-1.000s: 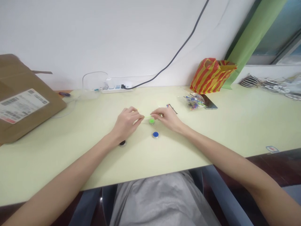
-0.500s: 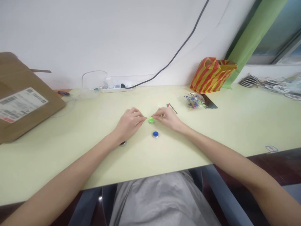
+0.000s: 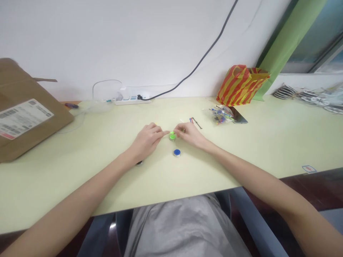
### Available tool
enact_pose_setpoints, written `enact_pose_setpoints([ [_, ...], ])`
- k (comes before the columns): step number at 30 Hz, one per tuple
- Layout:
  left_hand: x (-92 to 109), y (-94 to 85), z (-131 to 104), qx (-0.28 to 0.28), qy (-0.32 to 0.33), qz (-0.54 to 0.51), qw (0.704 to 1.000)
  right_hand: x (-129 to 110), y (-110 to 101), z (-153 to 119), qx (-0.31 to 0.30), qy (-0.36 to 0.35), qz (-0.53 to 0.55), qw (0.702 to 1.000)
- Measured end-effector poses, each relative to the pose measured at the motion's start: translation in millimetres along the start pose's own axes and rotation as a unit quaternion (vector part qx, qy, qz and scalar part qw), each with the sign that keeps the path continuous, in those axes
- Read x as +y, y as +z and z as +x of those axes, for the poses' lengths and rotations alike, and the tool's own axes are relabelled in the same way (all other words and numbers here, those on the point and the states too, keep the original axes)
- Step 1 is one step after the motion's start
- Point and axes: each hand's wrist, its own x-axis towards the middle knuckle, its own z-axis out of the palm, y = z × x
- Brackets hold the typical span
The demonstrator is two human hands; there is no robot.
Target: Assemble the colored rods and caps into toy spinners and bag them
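Observation:
A small round green piece [image 3: 172,136] lies on the pale table between my hands. My left hand [image 3: 150,137] comes in from its left, index finger stretched toward it and the other fingers curled; whether anything is in them is hidden. On the other side, my right hand [image 3: 187,132] pinches at the green piece's upper edge, on a small bright green part too tiny to make out fully. Below sits a round blue piece [image 3: 177,152]. A dark round piece [image 3: 139,163] is partly hidden by my left wrist.
Thin coloured sticks [image 3: 195,123] lie behind my right hand, near a clear bag of small parts [image 3: 222,115] and a phone [image 3: 239,116]. A striped bag [image 3: 241,85], a power strip [image 3: 131,100] and a cardboard box [image 3: 29,110] stand farther out.
My left index finger has straightened toward the green piece, and the thin green part that ran between my two hands now shows only by my right fingertips.

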Motion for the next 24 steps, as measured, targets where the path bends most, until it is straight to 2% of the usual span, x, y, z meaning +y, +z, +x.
enact_pose_setpoints([
  [3, 0.0, -0.1, 0.0, -0.010, -0.003, -0.003, 1.000, 1.2, -0.1, -0.9, 0.001, 0.002, 0.008, 1.000],
  [9, -1.8, 2.3, -0.2, -0.030, -0.003, 0.000, 1.000, 3.2, 0.2, -2.7, -0.022, -0.018, -0.077, 0.997],
  [18, 0.0, 1.0, 0.8, -0.052, -0.009, -0.004, 0.999, 5.1, -0.3, -1.9, -0.016, -0.026, -0.124, 0.992],
  [24, 0.7, 0.6, 1.7, -0.056, -0.009, -0.005, 0.998, 1.2, 1.4, -2.2, 0.010, -0.094, -0.121, 0.988],
])
